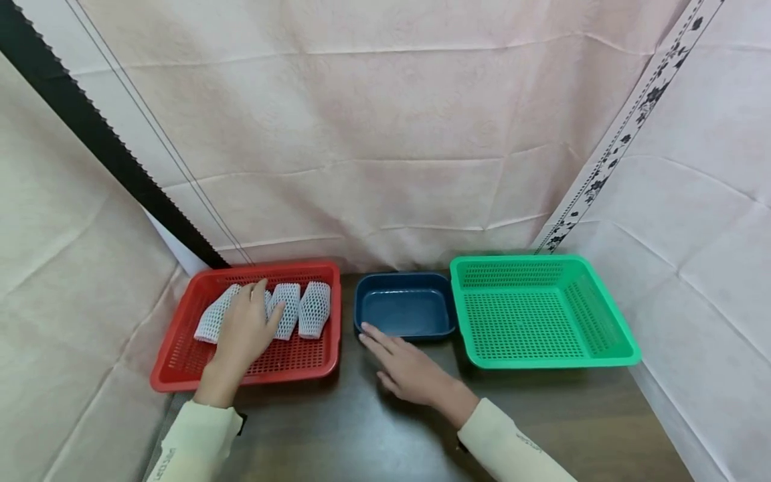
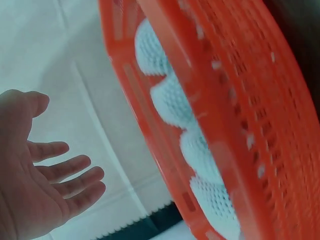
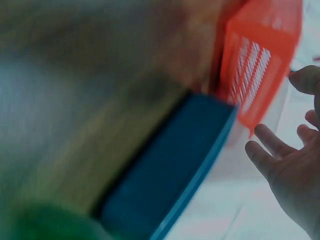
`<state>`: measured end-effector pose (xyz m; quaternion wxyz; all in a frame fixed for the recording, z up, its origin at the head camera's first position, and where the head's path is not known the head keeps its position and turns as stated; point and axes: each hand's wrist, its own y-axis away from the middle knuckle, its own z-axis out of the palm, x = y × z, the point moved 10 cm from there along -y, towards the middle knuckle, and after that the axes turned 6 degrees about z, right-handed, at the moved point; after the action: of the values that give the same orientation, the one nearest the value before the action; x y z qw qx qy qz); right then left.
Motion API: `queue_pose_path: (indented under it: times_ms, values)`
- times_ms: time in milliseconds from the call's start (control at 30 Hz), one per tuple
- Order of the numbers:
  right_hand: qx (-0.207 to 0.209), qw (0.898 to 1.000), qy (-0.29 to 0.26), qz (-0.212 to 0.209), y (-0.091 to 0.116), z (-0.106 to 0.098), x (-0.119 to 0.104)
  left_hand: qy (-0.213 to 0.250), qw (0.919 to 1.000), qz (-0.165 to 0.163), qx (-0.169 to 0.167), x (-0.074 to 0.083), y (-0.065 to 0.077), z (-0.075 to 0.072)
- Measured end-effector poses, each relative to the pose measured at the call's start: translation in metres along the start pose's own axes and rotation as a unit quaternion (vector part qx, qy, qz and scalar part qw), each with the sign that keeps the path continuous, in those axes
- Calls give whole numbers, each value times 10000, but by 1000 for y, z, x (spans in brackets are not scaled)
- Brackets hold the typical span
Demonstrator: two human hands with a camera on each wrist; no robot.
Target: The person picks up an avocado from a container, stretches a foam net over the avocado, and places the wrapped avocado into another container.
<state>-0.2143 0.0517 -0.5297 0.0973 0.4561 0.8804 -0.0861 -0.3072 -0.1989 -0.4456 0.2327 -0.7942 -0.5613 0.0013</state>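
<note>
Several white, mesh-textured rounded pieces [image 1: 314,310] lie in a row in the red basket [image 1: 289,376] on the left. My left hand [image 1: 245,328] hovers over that row, covering part of it in the head view. In the left wrist view the left hand's fingers [image 2: 75,167] are spread and hold nothing, with the white pieces [image 2: 172,100] beyond the basket's rim. My right hand [image 1: 415,371] is by the near-left corner of the dark blue tray [image 1: 405,335], fingers extended and holding nothing. Whether its fingertips touch the tray, I cannot tell.
A green basket [image 1: 545,363] with nothing in it stands right of the blue tray, close against it. All three containers sit on a dark wooden table [image 1: 313,435]. Pale creased cloth [image 1: 385,134] hangs behind and at both sides.
</note>
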Motion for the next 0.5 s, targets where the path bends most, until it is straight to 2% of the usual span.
queue_pose_path:
  times_ms: [100, 333, 433, 500]
  values:
    - [297, 9991, 147, 255, 7, -19, 18, 46, 9999, 102, 106, 16, 6, 4]
    - [1318, 9884, 638, 406, 31, -60, 51, 202, 9995, 216, -70, 49, 21, 24]
    - [1548, 9814, 1004, 528, 38, -69, 60, 236, 9993, 277, -111, 60, 25, 31]
    - [1536, 9778, 1231, 722, 42, -71, 67, 289, 9990, 311, -170, 67, 27, 36]
